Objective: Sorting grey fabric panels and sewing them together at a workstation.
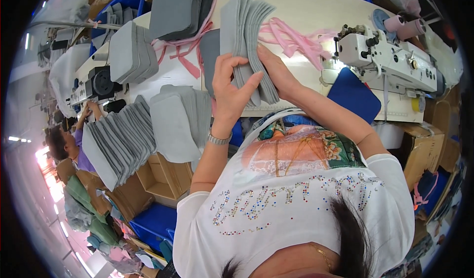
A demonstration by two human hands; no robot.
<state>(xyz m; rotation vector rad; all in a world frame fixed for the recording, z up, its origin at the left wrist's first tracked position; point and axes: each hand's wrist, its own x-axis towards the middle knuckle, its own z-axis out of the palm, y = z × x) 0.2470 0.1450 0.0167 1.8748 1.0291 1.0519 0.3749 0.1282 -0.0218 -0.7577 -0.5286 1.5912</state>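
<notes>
A bundle of grey fabric panels (242,23) stands on edge over the table in front of me, its layers fanned apart at the top. My left hand (228,83) is closed on the bundle's near left part, thumb and fingers pinching several layers. My right hand (277,73) is wrapped against the bundle's right side; its fingertips are partly hidden behind the layers. Just right of the bundle lies a loose heap of pink strips (296,41). A dark blue panel (353,96) lies at the table's near edge, beyond my right forearm.
A white sewing machine (390,63) with pink thread cones (410,28) stands at right. Stacked grey panels (175,11) sit at far left; more panels (121,142) hang over the near left edge. A person (74,147) works at another machine (96,85). Cardboard boxes (419,149) stand low right.
</notes>
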